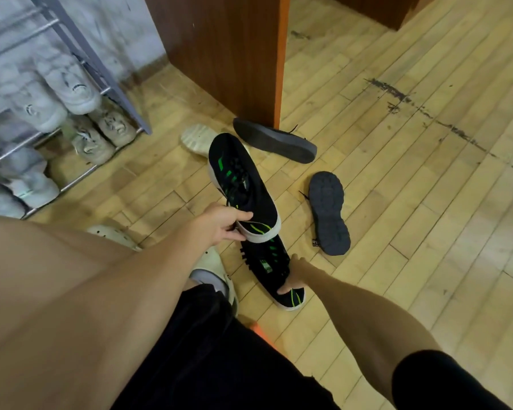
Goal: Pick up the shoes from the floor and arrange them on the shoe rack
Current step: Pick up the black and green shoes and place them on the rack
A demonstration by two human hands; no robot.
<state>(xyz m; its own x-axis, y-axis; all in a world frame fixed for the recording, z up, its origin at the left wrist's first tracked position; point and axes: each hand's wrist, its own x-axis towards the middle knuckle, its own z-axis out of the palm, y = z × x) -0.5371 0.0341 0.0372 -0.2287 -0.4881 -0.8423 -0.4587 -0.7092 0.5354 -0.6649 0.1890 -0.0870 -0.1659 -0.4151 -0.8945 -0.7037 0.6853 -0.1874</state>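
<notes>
Black knit with green stripes and a white sole: one sneaker (243, 184) lifted off the floor, toe pointing away, pinched at its heel by the left hand (219, 224), thumb over the collar and fingers curled beneath. Matching second sneaker (274, 270) flat on the wooden floor (412, 179) just under the first, heel gripped by the right hand (293, 279), fingers wrapped down over the back edge. Two dark grey shoes nearby, both sole-up: one (274, 140) propped against the foot of a brown wooden cabinet (228, 54), the other (329, 213) lying apart to the right. Pale sole (197, 139) of another shoe poking out behind the raised sneaker. Metal shoe rack (101, 66) at upper left against the wall, loaded with blurred whitish sneakers (80, 93) on its bars. Cream perforated clog (211, 267) on the wearer's foot, just left of the floor sneaker. Black shorts at the bottom edge.
</notes>
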